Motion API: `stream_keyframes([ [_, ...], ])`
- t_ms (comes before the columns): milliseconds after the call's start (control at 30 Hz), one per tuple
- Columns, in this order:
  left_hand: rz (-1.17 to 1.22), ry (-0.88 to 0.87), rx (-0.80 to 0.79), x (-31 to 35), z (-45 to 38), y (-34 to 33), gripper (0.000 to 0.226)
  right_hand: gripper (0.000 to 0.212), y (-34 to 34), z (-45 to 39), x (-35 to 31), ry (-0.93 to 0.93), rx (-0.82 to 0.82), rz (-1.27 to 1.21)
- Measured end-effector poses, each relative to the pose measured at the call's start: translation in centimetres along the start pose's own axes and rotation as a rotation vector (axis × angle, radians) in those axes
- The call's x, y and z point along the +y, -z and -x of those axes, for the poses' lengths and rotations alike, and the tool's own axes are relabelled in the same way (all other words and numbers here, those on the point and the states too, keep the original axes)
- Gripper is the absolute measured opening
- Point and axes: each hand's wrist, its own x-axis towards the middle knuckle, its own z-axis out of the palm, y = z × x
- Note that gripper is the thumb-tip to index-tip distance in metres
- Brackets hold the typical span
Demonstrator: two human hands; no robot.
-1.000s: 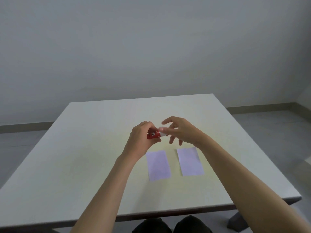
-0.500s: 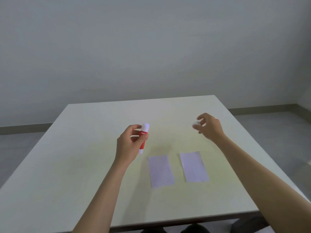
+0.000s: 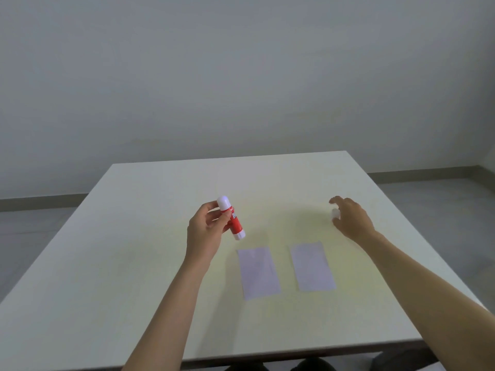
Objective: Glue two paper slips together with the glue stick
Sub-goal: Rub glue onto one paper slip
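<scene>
My left hand grips a red glue stick with white ends, tilted in the air above the table, just up and left of the slips. Two pale lilac paper slips lie flat side by side with a gap between them: the left slip and the right slip. My right hand is low over the table to the right, beyond the right slip. The small white cap sits at its fingertips, blurred, with the index finger raised above it.
The square white table stands before a plain grey wall. Its near edge runs across the bottom of the view and its right edge lies close to my right forearm. Grey floor shows on both sides.
My right hand pulled the cap off the glue stick and carried it right and down toward the table. My left hand moved left with the stick and turned it more upright.
</scene>
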Motion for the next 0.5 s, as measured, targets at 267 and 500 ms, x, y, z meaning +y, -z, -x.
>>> stream_keyframes([
  [267,0.194,0.03,0.033,1.3,1.5,-2.2,0.018,0.068,2.5,4.8,-9.2,0.283,0.034,-0.448],
  [500,0.208,0.02,0.065,2.5,3.6,-3.7,0.024,0.03,1.4,10.0,-15.6,0.438,0.037,-0.536],
])
